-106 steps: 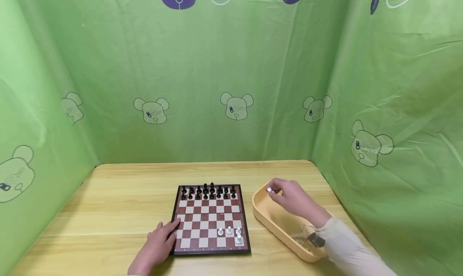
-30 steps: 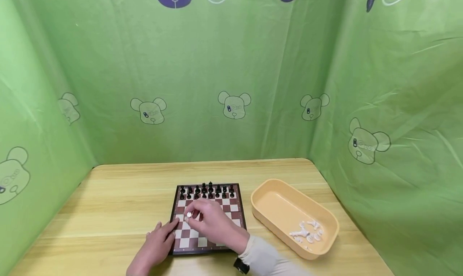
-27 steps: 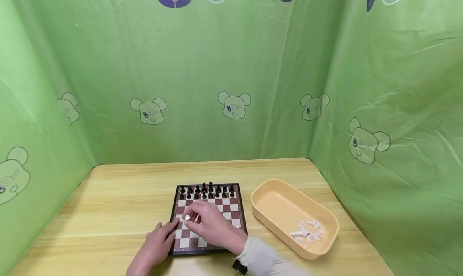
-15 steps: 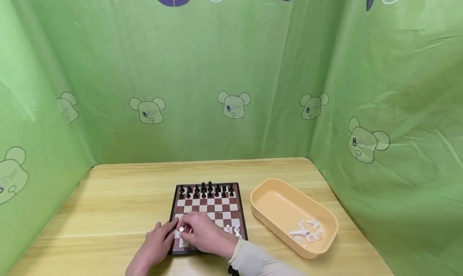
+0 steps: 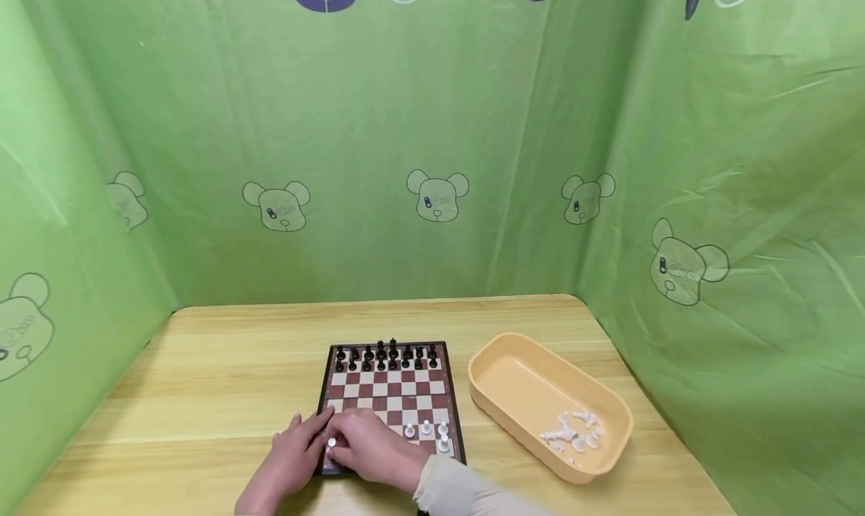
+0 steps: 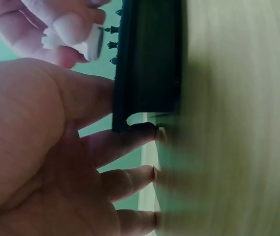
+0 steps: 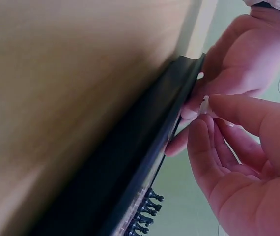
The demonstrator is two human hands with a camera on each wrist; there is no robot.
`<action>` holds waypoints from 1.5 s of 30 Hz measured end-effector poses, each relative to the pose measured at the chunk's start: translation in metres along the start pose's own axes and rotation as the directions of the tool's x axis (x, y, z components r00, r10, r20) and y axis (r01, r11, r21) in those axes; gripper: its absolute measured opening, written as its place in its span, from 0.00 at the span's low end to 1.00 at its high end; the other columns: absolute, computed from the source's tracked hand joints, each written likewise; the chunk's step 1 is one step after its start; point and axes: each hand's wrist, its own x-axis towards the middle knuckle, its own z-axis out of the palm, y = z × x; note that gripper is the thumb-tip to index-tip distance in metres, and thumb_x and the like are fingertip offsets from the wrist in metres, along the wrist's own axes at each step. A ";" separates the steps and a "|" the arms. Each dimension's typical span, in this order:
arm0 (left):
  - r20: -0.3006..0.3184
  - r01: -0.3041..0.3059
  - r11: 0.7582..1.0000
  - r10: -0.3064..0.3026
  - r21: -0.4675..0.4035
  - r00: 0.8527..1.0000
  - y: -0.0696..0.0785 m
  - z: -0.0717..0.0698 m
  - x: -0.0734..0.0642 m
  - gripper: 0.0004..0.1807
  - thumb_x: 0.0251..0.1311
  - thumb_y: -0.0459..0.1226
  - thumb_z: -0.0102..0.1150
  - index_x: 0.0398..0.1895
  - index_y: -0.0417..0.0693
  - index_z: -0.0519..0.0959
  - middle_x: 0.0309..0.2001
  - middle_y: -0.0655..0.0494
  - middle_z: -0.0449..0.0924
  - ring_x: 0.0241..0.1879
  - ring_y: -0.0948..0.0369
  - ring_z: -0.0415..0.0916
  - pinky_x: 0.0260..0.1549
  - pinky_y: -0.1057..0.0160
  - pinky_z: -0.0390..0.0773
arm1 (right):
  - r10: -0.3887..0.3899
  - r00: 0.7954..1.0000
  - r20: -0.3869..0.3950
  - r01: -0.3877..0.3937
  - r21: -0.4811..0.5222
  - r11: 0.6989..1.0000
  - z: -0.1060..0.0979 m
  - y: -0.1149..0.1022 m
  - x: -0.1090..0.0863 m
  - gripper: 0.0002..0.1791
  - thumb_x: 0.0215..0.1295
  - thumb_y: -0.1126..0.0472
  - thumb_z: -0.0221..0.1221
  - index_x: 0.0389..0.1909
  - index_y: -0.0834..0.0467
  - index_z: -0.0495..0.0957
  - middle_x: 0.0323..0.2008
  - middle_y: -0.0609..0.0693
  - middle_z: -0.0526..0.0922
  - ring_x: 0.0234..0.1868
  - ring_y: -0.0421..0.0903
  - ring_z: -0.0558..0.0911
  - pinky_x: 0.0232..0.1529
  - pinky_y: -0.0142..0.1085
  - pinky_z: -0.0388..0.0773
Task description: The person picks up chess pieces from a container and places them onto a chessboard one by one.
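My right hand [image 5: 372, 448] pinches a white rook [image 6: 88, 49] between thumb and fingertips, low over the near left corner of the chessboard [image 5: 395, 389]. The rook's notched top and base show in the left wrist view. At the board's left edge, my left hand [image 5: 290, 456] rests with its fingers extended; its thumb touches the rim, while other fingertips meet the table. Three white pawns [image 5: 426, 427] stand at the near right of the board, with another white piece [image 5: 443, 444] in the corner. My right hand hides part of the near rows.
Two rows of black chess pieces [image 5: 381, 357] line the far side of the board. Right of it sits an orange tray [image 5: 520, 388] with several white pieces [image 5: 581, 435] at its near end. Green curtains [image 5: 365, 238] enclose the wooden table [image 5: 203, 381] behind and at both sides.
My right hand has carried the rook from the tray leftward across the board, then down toward the near left corner. The left hand stays at the edge.
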 end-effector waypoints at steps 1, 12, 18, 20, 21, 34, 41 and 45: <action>0.001 0.000 1.000 0.000 -0.001 1.000 0.000 0.000 0.000 0.21 0.76 0.34 0.52 0.69 0.41 0.77 0.65 0.38 0.78 0.70 0.23 0.56 0.62 0.15 0.50 | 0.000 1.000 0.002 0.000 -0.001 1.000 0.001 0.000 0.000 0.07 0.66 0.65 0.68 0.44 0.57 0.86 0.37 0.43 0.85 0.31 0.27 0.73 0.33 0.17 0.72; 0.008 -0.014 1.000 0.014 -0.019 1.000 0.000 -0.001 -0.001 0.21 0.76 0.33 0.51 0.69 0.41 0.77 0.65 0.39 0.78 0.70 0.22 0.56 0.62 0.15 0.49 | -0.004 1.000 -0.005 0.004 -0.002 1.000 0.011 -0.001 0.004 0.06 0.66 0.66 0.68 0.43 0.57 0.85 0.42 0.47 0.87 0.34 0.27 0.76 0.33 0.16 0.73; 0.020 -0.009 1.000 0.010 -0.021 1.000 -0.001 -0.002 0.000 0.21 0.76 0.33 0.50 0.69 0.41 0.76 0.65 0.38 0.78 0.71 0.23 0.55 0.63 0.16 0.49 | -0.002 1.000 -0.010 0.002 -0.006 1.000 0.015 0.001 0.003 0.06 0.67 0.65 0.68 0.43 0.58 0.85 0.40 0.47 0.87 0.35 0.29 0.79 0.34 0.16 0.75; 0.022 -0.007 1.000 0.008 -0.020 1.000 0.000 -0.002 0.000 0.22 0.76 0.34 0.50 0.69 0.42 0.76 0.64 0.38 0.78 0.71 0.23 0.55 0.63 0.17 0.48 | 0.000 1.000 -0.013 0.000 -0.007 1.000 0.016 0.001 0.002 0.05 0.67 0.65 0.67 0.43 0.57 0.84 0.39 0.46 0.88 0.35 0.29 0.80 0.35 0.17 0.76; 0.021 -0.011 1.000 0.011 -0.020 1.000 0.000 -0.002 0.000 0.22 0.76 0.34 0.50 0.69 0.41 0.76 0.65 0.37 0.78 0.71 0.23 0.55 0.63 0.16 0.49 | -0.002 1.000 -0.014 0.002 -0.008 1.000 0.016 0.002 0.003 0.05 0.68 0.64 0.67 0.43 0.57 0.84 0.39 0.46 0.88 0.36 0.29 0.80 0.35 0.17 0.76; 0.018 -0.006 0.999 0.007 -0.037 1.000 -0.002 -0.002 -0.001 0.22 0.75 0.32 0.51 0.69 0.41 0.76 0.65 0.37 0.78 0.71 0.23 0.53 0.64 0.17 0.47 | 0.009 1.000 0.012 -0.009 -0.036 0.999 0.016 -0.002 0.004 0.06 0.67 0.64 0.68 0.43 0.57 0.83 0.39 0.44 0.86 0.35 0.28 0.79 0.34 0.16 0.75; 0.003 -0.018 0.999 0.018 -0.038 1.000 -0.005 0.000 -0.001 0.22 0.75 0.33 0.51 0.69 0.41 0.76 0.64 0.37 0.78 0.71 0.22 0.54 0.62 0.16 0.49 | 0.024 0.999 0.023 -0.024 -0.021 1.000 0.017 -0.001 0.004 0.08 0.67 0.65 0.68 0.44 0.57 0.83 0.42 0.45 0.86 0.35 0.28 0.78 0.34 0.16 0.75; 0.002 -0.019 0.999 0.019 -0.048 1.000 -0.005 0.001 -0.001 0.22 0.74 0.32 0.52 0.68 0.40 0.77 0.64 0.36 0.79 0.71 0.22 0.54 0.62 0.15 0.49 | 0.035 0.999 0.029 -0.034 -0.014 0.999 0.017 -0.002 0.004 0.08 0.66 0.64 0.68 0.44 0.57 0.83 0.41 0.44 0.85 0.34 0.28 0.76 0.33 0.17 0.74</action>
